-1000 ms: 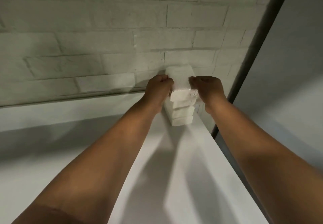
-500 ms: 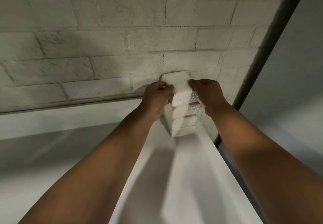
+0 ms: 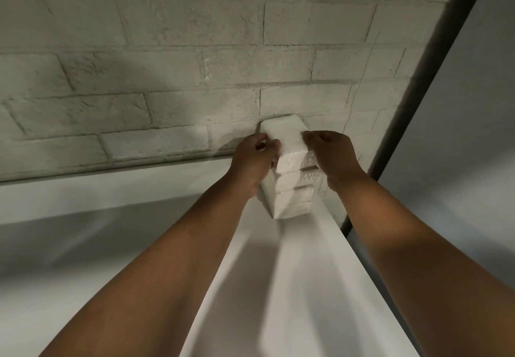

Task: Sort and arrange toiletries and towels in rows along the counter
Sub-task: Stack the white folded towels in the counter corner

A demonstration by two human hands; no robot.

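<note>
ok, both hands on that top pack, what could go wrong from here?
1. The stack of white packs is tall and narrow; a sideways nudge from the left hand or right hand could topple it.
2. It stands near the right edge of the counter; a slipping top pack could drop off.

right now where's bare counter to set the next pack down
Bare counter runs from the stack of white packs toward the camera between the forearms. Crowded: the corner by the brick wall, where left hand and right hand grip the top pack.
</note>
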